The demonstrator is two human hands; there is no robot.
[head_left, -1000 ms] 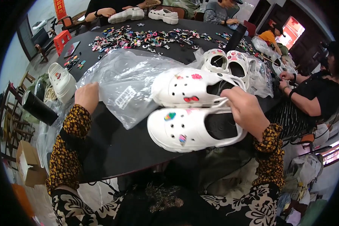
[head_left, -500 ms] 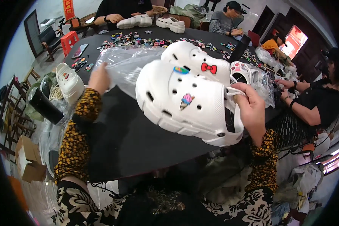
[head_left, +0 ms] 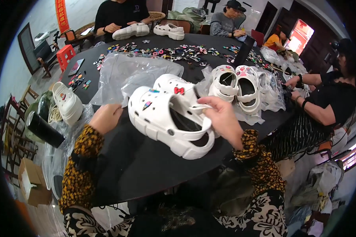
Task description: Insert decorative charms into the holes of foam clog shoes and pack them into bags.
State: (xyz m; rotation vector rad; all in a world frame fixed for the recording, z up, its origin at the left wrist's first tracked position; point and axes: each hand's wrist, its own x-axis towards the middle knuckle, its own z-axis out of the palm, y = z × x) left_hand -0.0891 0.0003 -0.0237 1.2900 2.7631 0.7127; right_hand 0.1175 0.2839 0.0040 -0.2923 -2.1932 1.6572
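Observation:
My right hand [head_left: 226, 120] is closed around the back end of a pair of white clogs, gripping at a strap near their heels. The nearer clog [head_left: 158, 136] is tilted with its opening toward me and carries an ice-cream charm and a rainbow-coloured one. Partly hidden behind it, the other clog [head_left: 165, 82] bears a red bow charm. To the left, my left hand [head_left: 108, 118] is closed at the near corner of a clear plastic bag [head_left: 140, 67], which lies crumpled on the black table [head_left: 126, 170]; its fingertips are mostly hidden.
Another pair of decorated white clogs [head_left: 247, 91] stands on plastic at right. Colourful charms [head_left: 166, 51] spread across the far table. A single white clog [head_left: 67, 103] and a black cylinder [head_left: 46, 130] are at left. Co-workers sit around; one person [head_left: 320, 93] is close at right.
The held clogs have come down and leftward, tilting so their openings show. My left hand has moved lower, toward me, and the plastic bag now lies flatter. The pair at right is uncovered.

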